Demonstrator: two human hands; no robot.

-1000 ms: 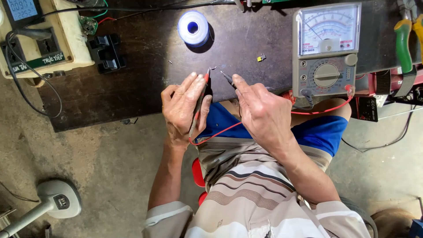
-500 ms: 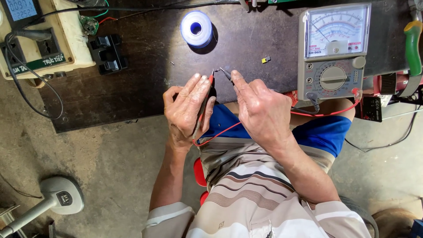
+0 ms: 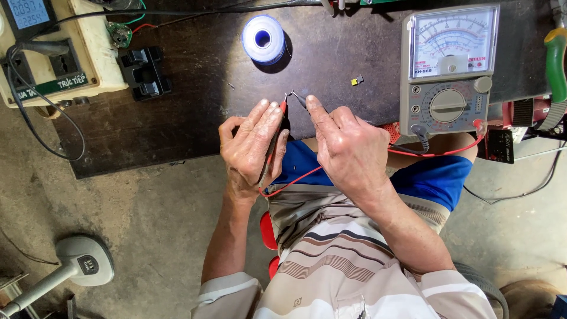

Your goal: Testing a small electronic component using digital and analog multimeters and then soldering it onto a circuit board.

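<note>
Left hand closed around a red test probe, fingers wrapped along its shaft, tip poking out past the fingertips over the dark tabletop. Right hand closed on a black test probe, pinched between thumb and fingers, tip angled toward the red one. The two probe tips sit just beside each other at the tabletop's near edge; a tiny part seems to be between them, too small to tell what. Red lead wire runs from under the left hand across the blue shorts and up to the analog multimeter, which stands on the tabletop to the right of the hands, needle dial on top, round selector knob below. Black lead plugs into the meter's lower left. White solder spool with blue core lies beyond the hands, well apart. Small yellow component lies between spool and meter. Black plastic block sits to the left, next to a cream power box with a socket and a blue digital display. Green-handled tool at far right edge. Grey stand base on the concrete floor, lower left. Person wears a striped shirt.
</note>
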